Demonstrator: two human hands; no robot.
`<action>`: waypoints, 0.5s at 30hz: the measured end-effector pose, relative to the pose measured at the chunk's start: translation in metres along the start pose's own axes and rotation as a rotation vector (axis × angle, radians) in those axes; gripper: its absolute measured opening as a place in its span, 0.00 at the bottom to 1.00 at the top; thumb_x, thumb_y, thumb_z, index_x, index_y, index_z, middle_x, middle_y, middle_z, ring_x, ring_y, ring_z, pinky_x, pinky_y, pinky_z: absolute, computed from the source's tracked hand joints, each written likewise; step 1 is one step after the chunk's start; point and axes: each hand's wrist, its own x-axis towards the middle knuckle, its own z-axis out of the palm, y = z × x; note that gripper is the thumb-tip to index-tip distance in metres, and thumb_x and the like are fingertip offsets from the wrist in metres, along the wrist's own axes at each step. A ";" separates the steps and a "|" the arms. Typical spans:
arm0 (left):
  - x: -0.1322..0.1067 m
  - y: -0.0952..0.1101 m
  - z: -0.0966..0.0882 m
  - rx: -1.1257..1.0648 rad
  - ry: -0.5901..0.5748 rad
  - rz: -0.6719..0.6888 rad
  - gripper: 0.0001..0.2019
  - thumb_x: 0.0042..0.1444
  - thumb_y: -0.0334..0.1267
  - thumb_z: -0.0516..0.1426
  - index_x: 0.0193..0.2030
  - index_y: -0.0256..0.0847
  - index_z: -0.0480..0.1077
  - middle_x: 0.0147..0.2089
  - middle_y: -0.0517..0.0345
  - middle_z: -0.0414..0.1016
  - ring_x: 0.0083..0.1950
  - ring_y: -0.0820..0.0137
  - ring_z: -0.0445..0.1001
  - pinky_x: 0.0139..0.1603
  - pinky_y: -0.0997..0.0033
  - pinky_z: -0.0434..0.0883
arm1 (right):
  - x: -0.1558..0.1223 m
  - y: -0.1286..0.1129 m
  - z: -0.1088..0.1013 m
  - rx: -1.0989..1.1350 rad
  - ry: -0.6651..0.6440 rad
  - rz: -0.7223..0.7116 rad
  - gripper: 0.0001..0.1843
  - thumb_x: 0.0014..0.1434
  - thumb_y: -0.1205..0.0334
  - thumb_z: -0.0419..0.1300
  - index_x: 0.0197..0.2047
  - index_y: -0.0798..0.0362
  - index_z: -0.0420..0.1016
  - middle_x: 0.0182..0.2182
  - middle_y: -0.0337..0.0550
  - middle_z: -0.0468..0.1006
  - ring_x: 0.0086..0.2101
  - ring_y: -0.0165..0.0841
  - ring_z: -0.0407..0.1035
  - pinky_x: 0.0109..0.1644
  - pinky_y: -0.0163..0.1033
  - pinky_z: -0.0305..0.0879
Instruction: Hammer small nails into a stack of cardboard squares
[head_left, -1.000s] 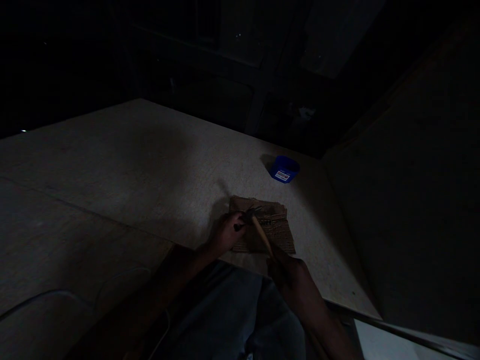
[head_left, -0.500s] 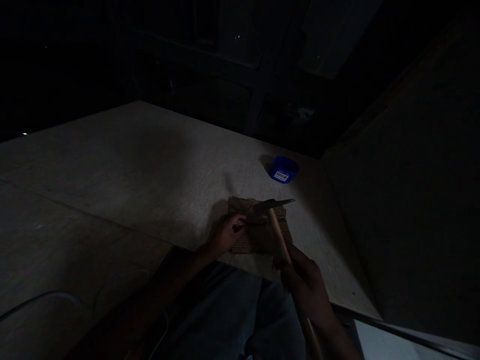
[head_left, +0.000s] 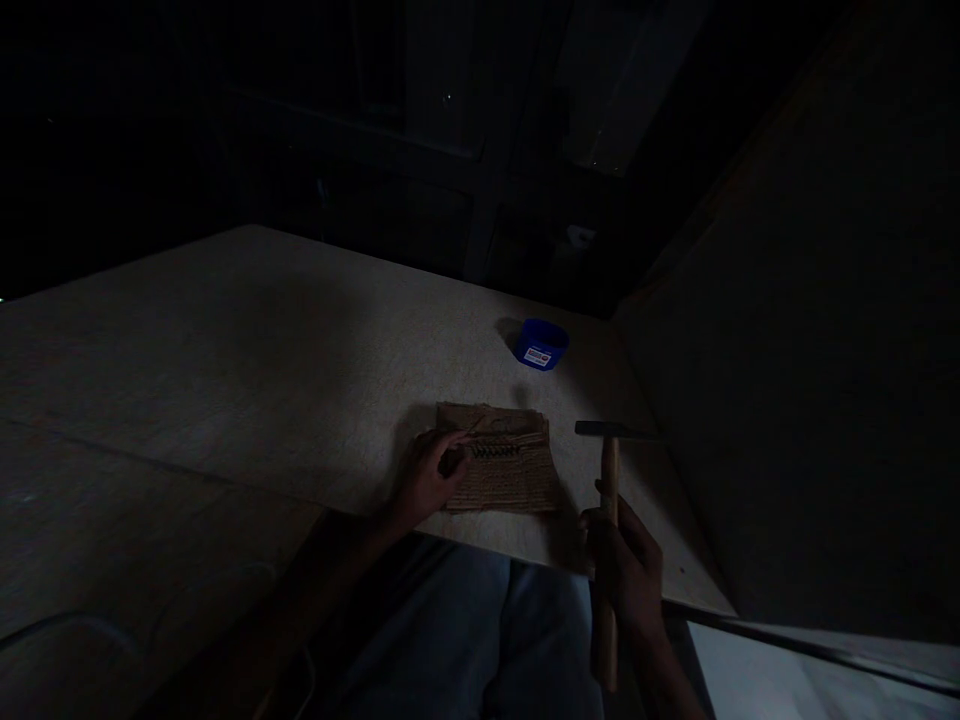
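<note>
The scene is very dark. My right hand [head_left: 626, 570] is closed round the wooden handle of a hammer [head_left: 609, 470], held upright with its metal head at the top, to the right of a piece of brown cardboard [head_left: 499, 478] lying on the pale tabletop [head_left: 300, 350]. My left hand [head_left: 426, 478] rests on the cardboard's left edge, its fingers pinched on a small dark tool [head_left: 452, 461] beside a row of small nails or pins [head_left: 495, 450] standing in the cardboard.
A small blue tub [head_left: 541, 343] with a label sits on the table beyond the cardboard. A dark upright panel [head_left: 787, 400] rises at the right. My lap in light trousers [head_left: 487, 640] is below the table's near edge.
My right hand has swung the hammer off the cardboard, out to the right, and stood it upright. My left hand stays at the cardboard's left edge. The view shifted slightly.
</note>
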 end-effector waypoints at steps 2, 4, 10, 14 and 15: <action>-0.002 0.001 -0.007 0.026 0.044 -0.034 0.17 0.58 0.34 0.59 0.55 0.46 0.72 0.48 0.54 0.80 0.50 0.62 0.76 0.55 0.57 0.71 | -0.002 0.013 -0.007 -0.005 0.018 0.024 0.24 0.54 0.47 0.64 0.46 0.57 0.79 0.24 0.39 0.74 0.20 0.30 0.62 0.21 0.34 0.58; -0.006 0.001 -0.011 0.022 0.095 -0.120 0.17 0.59 0.36 0.58 0.56 0.45 0.71 0.52 0.51 0.77 0.54 0.60 0.74 0.58 0.56 0.70 | -0.003 0.023 -0.013 0.001 0.003 0.035 0.24 0.54 0.46 0.64 0.45 0.57 0.79 0.24 0.40 0.74 0.21 0.31 0.63 0.21 0.35 0.58; -0.023 -0.005 -0.006 -0.175 0.169 -0.500 0.26 0.58 0.46 0.60 0.61 0.43 0.65 0.63 0.44 0.68 0.61 0.56 0.71 0.60 0.53 0.71 | -0.005 0.033 -0.024 0.047 -0.052 0.086 0.19 0.52 0.47 0.65 0.37 0.56 0.79 0.24 0.40 0.74 0.18 0.28 0.59 0.20 0.34 0.55; -0.019 0.009 -0.008 -0.096 0.149 -0.349 0.22 0.59 0.45 0.60 0.59 0.44 0.69 0.65 0.46 0.67 0.67 0.56 0.66 0.67 0.50 0.66 | -0.003 0.037 -0.028 0.063 -0.081 0.099 0.21 0.54 0.46 0.64 0.40 0.56 0.78 0.25 0.40 0.75 0.19 0.29 0.59 0.21 0.34 0.56; -0.015 0.015 -0.009 -0.044 0.133 -0.278 0.20 0.59 0.44 0.60 0.58 0.45 0.71 0.66 0.47 0.66 0.68 0.56 0.64 0.68 0.50 0.64 | -0.002 0.038 -0.029 0.064 -0.089 0.100 0.21 0.55 0.45 0.64 0.39 0.56 0.78 0.25 0.40 0.75 0.19 0.29 0.59 0.21 0.34 0.56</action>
